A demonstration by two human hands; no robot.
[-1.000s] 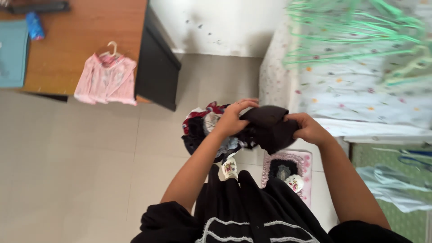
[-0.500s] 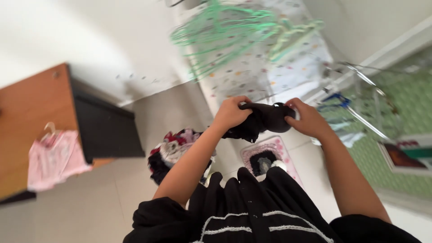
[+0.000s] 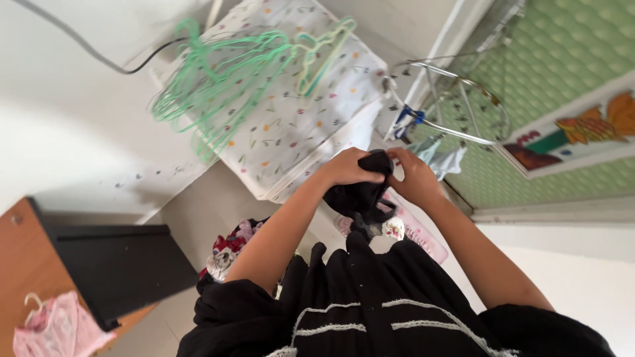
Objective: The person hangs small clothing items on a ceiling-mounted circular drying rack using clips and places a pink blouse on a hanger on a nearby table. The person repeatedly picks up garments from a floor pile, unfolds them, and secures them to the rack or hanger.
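Note:
Both of my hands hold a small black garment [image 3: 360, 195] in front of my chest. My left hand [image 3: 347, 168] grips its upper left part and my right hand [image 3: 413, 178] pinches its upper right edge, the two hands close together. The cloth hangs down bunched between them. Below it lies a pink mat [image 3: 417, 231] on the floor, and a pile of mixed clothes [image 3: 228, 248] sits in a dark basket to the left of my arm.
Several green hangers [image 3: 218, 73] lie on a flower-patterned cover [image 3: 297, 125] ahead. A round metal drying rack with clips [image 3: 456, 99] stands to the right. A wooden desk [image 3: 20, 277] with a pink garment on a hanger [image 3: 56, 330] is at lower left.
The view has swung right and tilted. My hands have come closer together, bunching the black garment tighter and holding it nearer the patterned cover.

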